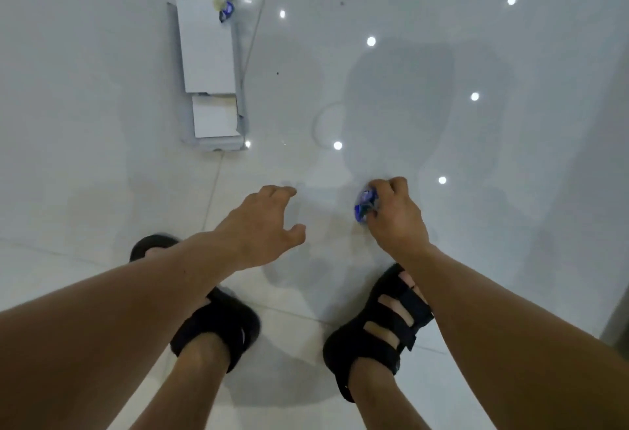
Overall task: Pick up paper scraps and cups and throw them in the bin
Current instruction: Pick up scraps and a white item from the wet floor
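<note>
- Nearest are two feet in black strapped sandals, the left sandal (218, 331) and the right sandal (377, 324), standing apart on the glossy white tiled floor (476, 259).
- Two bare forearms reach from the near edge out over the sandals.
- The left hand (262, 225) is just beyond the left sandal, palm down. Its fingers are spread and loosely bent, the thumb sticks out to the right, and it grasps nothing.
- The right hand (394, 215) is to its right and slightly farther out. Its fingers are curled round a crumpled blue-and-white paper scrap (365, 205), which shows at the hand's left side. Whether the scrap touches the floor I cannot tell.
- The two hands are apart, with bare tile between them.
- Beyond the right hand the floor carries a soft dark shadow and several small bright ceiling-light reflections (371, 41).
- Farther off on the left lies a flattened pale grey cardboard sheet (242, 123).
- Resting on it are a small white cardboard piece (214, 116) at the near end and a long white cardboard piece (207, 52) beyond.
- At the sheet's far right corner sits a second crumpled blue-and-white scrap (226, 11), touching the long piece.
</note>
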The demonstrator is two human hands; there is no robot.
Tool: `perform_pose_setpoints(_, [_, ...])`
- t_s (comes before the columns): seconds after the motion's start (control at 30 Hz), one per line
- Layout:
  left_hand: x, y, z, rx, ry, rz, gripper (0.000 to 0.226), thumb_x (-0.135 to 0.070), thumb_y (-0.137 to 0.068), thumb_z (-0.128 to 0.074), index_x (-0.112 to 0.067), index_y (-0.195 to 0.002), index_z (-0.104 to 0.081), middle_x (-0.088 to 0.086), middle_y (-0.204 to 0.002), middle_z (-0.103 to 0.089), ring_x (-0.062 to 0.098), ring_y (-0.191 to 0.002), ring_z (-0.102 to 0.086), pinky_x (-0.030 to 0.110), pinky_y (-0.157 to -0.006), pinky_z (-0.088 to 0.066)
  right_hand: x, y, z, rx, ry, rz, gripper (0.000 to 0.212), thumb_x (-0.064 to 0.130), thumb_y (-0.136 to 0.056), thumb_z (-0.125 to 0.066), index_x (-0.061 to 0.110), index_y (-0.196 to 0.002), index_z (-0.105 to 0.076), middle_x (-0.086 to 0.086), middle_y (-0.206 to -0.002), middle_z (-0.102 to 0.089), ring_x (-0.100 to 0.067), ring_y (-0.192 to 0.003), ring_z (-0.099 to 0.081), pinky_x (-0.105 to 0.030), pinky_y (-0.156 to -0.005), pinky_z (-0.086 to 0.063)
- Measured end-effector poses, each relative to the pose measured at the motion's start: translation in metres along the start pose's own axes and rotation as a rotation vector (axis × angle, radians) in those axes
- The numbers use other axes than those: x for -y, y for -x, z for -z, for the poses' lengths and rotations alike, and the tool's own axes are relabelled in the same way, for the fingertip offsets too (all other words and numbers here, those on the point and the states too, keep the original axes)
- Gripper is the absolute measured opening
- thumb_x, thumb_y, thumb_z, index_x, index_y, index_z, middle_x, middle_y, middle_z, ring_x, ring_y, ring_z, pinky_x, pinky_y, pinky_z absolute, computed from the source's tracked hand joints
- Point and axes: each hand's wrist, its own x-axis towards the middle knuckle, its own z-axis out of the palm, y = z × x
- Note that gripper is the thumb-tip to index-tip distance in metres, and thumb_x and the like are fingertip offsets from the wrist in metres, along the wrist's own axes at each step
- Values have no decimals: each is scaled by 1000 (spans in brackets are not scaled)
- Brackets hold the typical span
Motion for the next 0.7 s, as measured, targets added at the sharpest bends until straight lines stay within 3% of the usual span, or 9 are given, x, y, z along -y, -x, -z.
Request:
perform_pose_setpoints(0.1, [-1, 9, 14, -15, 98, 35, 72, -52, -90, -51, -25, -150, -21, -4, -154, -26, 17, -138, -30, 36, -110, -31, 34, 12, 6, 37, -115, 26, 47, 11, -90, -62, 12, -135, -48, -7, -133, -40, -29, -100, -59, -34, -85, -52])
perform_pose_setpoints(0.23, [-13, 27, 61, -54, 323, 44, 68, -51, -90, -53, -25, -148, -27, -2, -147, -39, 16, -131, -42, 25, -100, -32, 117, 29, 34, 46, -261, 275, 57, 16, -86, -73, 15, -137, -48, -3, -131, -47, -16, -100, -60, -22, -83, -50])
perform_pose_setpoints(0.3, [-16, 33, 86, -81, 465, 47, 45, -43, -90, -55, -25, -131, -47, -3, -125, -58, 14, -111, -57, 19, -87, -41, 154, 34, 47, 29, -296, 398, 58, 15, -83, -75, 14, -135, -50, -5, -126, -52, -13, -99, -59, -21, -82, -50])
perform_pose_setpoints(0.37, [-11, 44, 120, -160, 527, 51, 7, -33, -92, -55, -28, -96, -53, -7, -92, -63, 9, -85, -61, 11, -65, -43, 190, 33, 66, 3, -340, 467, 58, 11, -81, -76, 9, -134, -52, -7, -124, -54, -12, -98, -59, -21, -82, -51])
perform_pose_setpoints(0.43, [-1, 61, 147, -233, 547, 49, 15, -28, -94, -54, -26, -81, -49, -8, -77, -57, 10, -72, -58, 12, -54, -40, 220, 34, 84, -4, -347, 475, 59, 12, -82, -76, 9, -135, -51, -6, -124, -53, -8, -88, -59, -21, -77, -50])
perform_pose_setpoints(0.5, [12, 77, 167, -276, 561, 68, 15, -25, -96, -52, -20, -82, -50, -4, -77, -56, 16, -73, -57, 22, -59, -43, 243, 33, 97, 17, -292, 488, 64, 23, -81, -78, 15, -137, -49, 2, -126, -48, -1, -78, -54, -20, -71, -49])
perform_pose_setpoints(0.6, [42, 100, 188, -322, 531, 132, 13, -24, -98, -48, -14, -90, -50, 2, -81, -58, 17, -75, -58, 29, -66, -48, 269, 30, 110, 74, -140, 481, 77, 41, -79, -76, 27, -144, -38, 11, -138, -37, 0, -102, -52, -23, -84, -51])
perform_pose_setpoints(0.7, [79, 118, 201, -342, 507, 206, 12, -26, -99, -45, -15, -93, -47, -1, -78, -55, 14, -70, -55, 26, -58, -41, 284, 9, 117, 109, 191, 502, 82, 35, -86, -67, 33, -153, -19, 5, -157, -16, -17, -138, -29, -32, -103, -42])
